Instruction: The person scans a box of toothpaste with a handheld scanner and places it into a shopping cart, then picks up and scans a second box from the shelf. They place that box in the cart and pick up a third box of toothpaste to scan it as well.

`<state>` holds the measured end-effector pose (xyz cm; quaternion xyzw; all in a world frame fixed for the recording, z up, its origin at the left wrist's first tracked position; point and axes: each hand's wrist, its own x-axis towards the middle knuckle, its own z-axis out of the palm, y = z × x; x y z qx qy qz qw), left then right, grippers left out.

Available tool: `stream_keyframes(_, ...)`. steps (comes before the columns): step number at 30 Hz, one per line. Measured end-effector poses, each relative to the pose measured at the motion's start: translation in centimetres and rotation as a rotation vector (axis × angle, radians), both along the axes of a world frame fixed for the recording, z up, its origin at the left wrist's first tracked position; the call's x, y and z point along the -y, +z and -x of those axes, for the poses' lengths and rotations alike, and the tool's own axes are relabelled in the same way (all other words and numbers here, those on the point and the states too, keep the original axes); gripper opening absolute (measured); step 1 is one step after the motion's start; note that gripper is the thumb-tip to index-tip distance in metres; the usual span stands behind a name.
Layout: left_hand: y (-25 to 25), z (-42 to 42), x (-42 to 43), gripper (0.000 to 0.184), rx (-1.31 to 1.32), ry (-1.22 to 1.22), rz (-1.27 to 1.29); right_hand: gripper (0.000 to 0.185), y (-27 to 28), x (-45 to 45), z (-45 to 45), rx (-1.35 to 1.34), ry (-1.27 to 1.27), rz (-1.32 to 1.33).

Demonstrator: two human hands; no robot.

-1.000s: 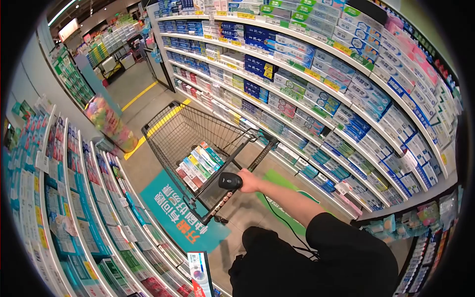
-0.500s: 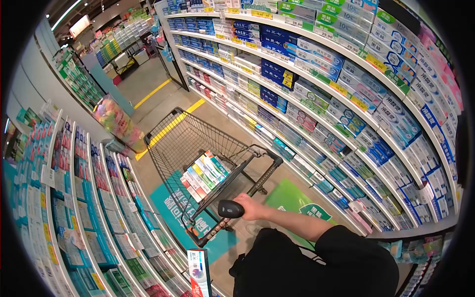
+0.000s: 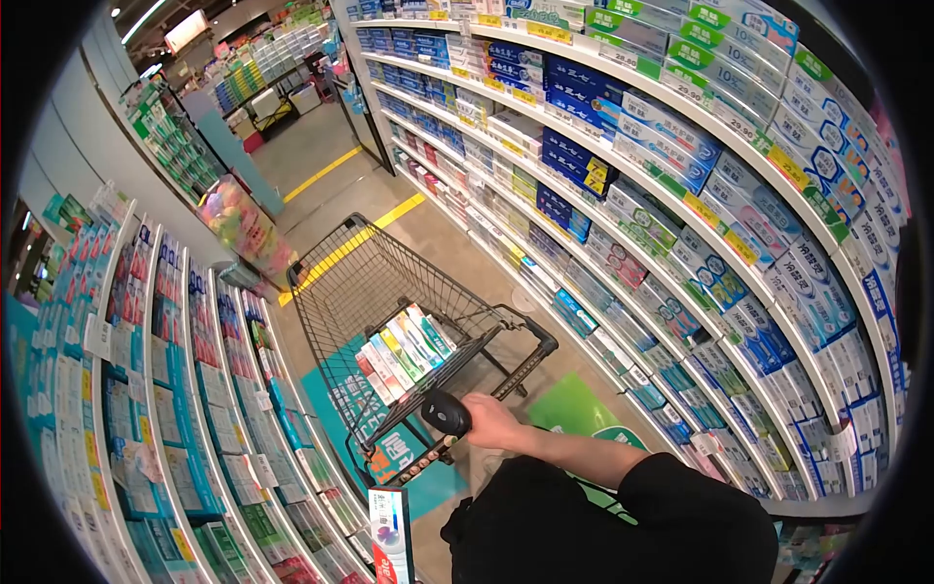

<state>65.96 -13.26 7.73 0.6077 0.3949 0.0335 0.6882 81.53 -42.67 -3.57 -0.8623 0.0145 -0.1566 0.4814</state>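
Note:
My right hand [image 3: 493,424] is closed around a black handheld device [image 3: 447,413] with a rounded head, right at the handle bar of a black wire shopping cart [image 3: 336,282]. Several toothpaste-like boxes [image 3: 404,352] lie side by side in the cart, toward its handle end. At the bottom edge a white, blue and red box [image 3: 390,535] stands upright. What supports that box is out of frame, and my left hand does not show.
Curved shelves of boxed toothpaste [image 3: 623,127] run along the right. Shelves of hanging and boxed goods [image 3: 175,389] line the left. Beyond the cart are a yellow floor line [image 3: 394,212] and a bin of colourful balls [image 3: 243,229]. Floor stickers lie beneath the cart.
The view has shifted, and the shelves and background appear further right and lower. My right hand and the black device sit slightly lower. The upright box keeps its place at the bottom edge.

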Motion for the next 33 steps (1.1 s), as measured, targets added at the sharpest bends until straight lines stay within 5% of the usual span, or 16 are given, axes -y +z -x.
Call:
stream_keyframes(6, -1.0, -0.5, -0.7, 0.042, 0.054, 0.135, 0.149, 0.021, 0.2, -0.3, -1.4, -0.226, -0.022, 0.033)
stream_keyframes(7, -1.8, -0.7, -0.8, 0.018, 0.099, 0.306, 0.242, 0.028, -1.5, -1.1, -1.3, -0.124, -0.08, 0.118)
stream_keyframes(8, -4.1, -0.5, -2.0, 0.032, 0.177, 0.235, 0.233, 0.025, -2.2, -1.3, -1.6, -0.083, -0.094, 0.128)
stream_keyframes(11, -6.8, 1.8, -3.2, 0.029, 0.061, 0.312, 0.183, 0.013, -6.4, -0.9, -3.0, -0.033, -0.029, -0.03)
stream_keyframes(13, -6.0, 2.0, -2.7, 0.027, 0.055, 0.347, 0.199, 0.018, -2.0, -1.5, -3.4, -0.253, -0.064, 0.028)
stream_keyframes(16, -6.1, 2.8, -2.7, 0.025, 0.084, 0.41, 0.279, 0.017, -5.0, -0.6, -4.0, -0.287, 0.002, -0.117)
stream_keyframes(18, -5.3, 3.1, -2.3, 0.024, 0.058, 0.448, 0.266, 0.017, -6.2, -1.0, -4.2, -0.262, -0.172, -0.169)
stream_keyframes(20, -5.1, 3.3, -2.1, 0.025, 0.043, 0.472, 0.26, 0.023, -5.8, -1.0, -5.4, -0.314, -0.086, -0.546)
stream_keyframes(23, -5.0, 3.6, -2.0, 0.028, 0.008, 0.491, 0.255, 0.032, -5.3, -0.2, -6.8, -0.334, 0.093, -0.532)
stream_keyframes(27, -4.8, 3.5, -2.0, 0.027, 0.012, 0.52, 0.266, 0.021, -5.8, 0.0, -7.8, -0.355, 0.114, -0.207)
stream_keyframes(33, -4.4, 3.7, -1.6, 0.025, 0.016, 0.593, 0.29, 0.015, -5.1, -0.2, -9.4, -0.423, 0.185, -0.162)
